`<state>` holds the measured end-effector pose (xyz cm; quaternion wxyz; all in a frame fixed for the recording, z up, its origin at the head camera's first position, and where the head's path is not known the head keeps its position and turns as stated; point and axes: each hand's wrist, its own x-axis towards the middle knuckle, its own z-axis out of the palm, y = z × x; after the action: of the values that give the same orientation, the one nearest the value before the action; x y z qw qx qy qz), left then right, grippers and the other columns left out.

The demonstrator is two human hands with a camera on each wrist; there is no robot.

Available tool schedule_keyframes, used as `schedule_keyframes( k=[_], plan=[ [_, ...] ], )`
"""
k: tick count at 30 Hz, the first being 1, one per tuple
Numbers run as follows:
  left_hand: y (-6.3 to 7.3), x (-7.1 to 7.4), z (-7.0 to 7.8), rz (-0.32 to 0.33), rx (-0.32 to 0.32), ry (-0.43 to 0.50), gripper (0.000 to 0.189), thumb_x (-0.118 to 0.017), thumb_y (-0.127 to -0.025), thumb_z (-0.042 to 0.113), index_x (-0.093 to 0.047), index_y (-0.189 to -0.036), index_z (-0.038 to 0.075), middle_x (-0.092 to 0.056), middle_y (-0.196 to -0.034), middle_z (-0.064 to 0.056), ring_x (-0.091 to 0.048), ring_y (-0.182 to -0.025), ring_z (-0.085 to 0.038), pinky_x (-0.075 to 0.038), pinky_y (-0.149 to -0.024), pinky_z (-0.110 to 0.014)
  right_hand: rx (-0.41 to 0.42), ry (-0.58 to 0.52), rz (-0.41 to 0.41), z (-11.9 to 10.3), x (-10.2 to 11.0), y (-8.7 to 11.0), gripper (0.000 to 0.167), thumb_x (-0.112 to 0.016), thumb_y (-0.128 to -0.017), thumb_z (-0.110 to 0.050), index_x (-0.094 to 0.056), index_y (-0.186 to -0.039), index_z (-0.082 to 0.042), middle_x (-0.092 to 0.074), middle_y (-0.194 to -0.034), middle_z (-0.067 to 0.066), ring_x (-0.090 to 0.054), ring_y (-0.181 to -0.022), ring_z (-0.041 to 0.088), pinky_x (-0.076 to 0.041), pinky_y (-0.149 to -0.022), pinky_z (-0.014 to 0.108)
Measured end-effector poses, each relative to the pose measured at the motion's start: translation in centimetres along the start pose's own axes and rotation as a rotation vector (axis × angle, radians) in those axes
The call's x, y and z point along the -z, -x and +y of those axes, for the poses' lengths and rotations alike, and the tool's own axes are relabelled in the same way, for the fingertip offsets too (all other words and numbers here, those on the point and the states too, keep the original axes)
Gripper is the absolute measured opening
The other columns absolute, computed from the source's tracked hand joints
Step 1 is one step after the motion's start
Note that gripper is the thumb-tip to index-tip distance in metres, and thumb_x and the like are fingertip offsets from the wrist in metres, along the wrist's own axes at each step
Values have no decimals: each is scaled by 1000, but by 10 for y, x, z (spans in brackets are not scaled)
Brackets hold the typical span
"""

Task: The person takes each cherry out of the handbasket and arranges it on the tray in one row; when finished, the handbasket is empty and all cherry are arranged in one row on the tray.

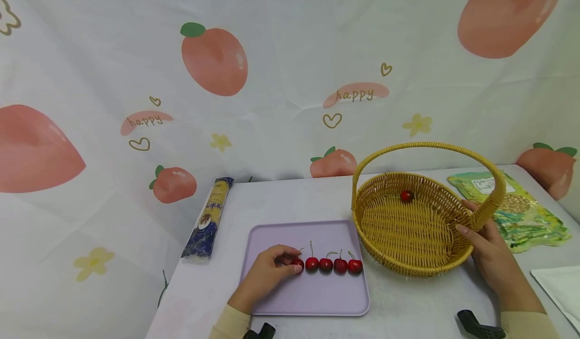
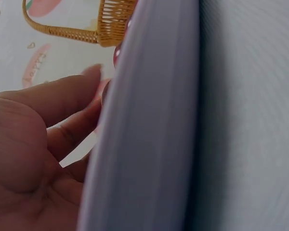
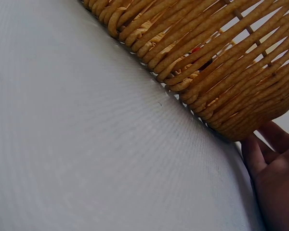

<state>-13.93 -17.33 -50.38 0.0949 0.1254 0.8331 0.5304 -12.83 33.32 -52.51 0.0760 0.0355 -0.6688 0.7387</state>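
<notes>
On a lilac tray [image 1: 312, 298], my left hand [image 1: 267, 274] pinches a dark red cherry [image 1: 297, 265] between thumb and fingers. That cherry is at the left end of a row of several stemmed cherries [image 1: 325, 265]. In the left wrist view, the tray's edge [image 2: 139, 134] hides most of the fruit beside the left hand [image 2: 43, 134]. A yellow woven basket [image 1: 408, 233] with a tall arched handle stands right of the tray. My right hand [image 1: 491, 258] grips its right rim near the handle's base, thumb over the rim. One cherry [image 1: 407, 196] lies inside, toward the back.
A blue and yellow packet [image 1: 209, 218] lies at the table's left edge. Behind the basket on the right lies a green and yellow bag [image 1: 525, 208]. A white folded sheet [image 1: 559, 288] is at the right edge. A fruit-printed cloth [image 1: 281, 77] hangs behind the table.
</notes>
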Motion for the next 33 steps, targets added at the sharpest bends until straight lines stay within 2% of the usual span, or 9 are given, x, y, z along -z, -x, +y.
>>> schedule_keyframes(
  k=[6,14,26,33],
  plan=[
    [0,1,0,2,-9,-28,27,-91,-90,11,-82,-116,10,-75,-107,1,-67,-92,-17,-52,-76,-25,-1,-23,-1,1,0,0,66,-47,-117,-6,-28,-174,-30,-15,-173,-3,-20,-153,13,-17,-116,16],
    [1,-1,3,13,-8,-62,26,-91,-91,12,-82,-115,9,-73,-101,1,-65,-90,-16,-51,-74,-25,-5,-10,6,-1,-1,0,65,-48,-117,-8,-28,-174,-31,-15,-174,-3,-21,-152,11,-14,-116,17],
    [3,-2,5,21,-29,-51,27,-91,-91,13,-81,-115,8,-73,-103,1,-66,-89,-14,-53,-74,-26,11,-9,-6,-1,-1,1,65,-48,-116,-8,-28,-175,-30,-16,-173,-2,-21,-152,12,-16,-115,16],
    [3,-2,4,23,-7,-54,28,-92,-90,13,-82,-116,11,-73,-106,2,-65,-92,-16,-51,-76,-25,7,-11,-3,-1,-2,1,65,-48,-116,-7,-28,-175,-29,-15,-174,-3,-20,-153,12,-14,-116,17]
  ],
)
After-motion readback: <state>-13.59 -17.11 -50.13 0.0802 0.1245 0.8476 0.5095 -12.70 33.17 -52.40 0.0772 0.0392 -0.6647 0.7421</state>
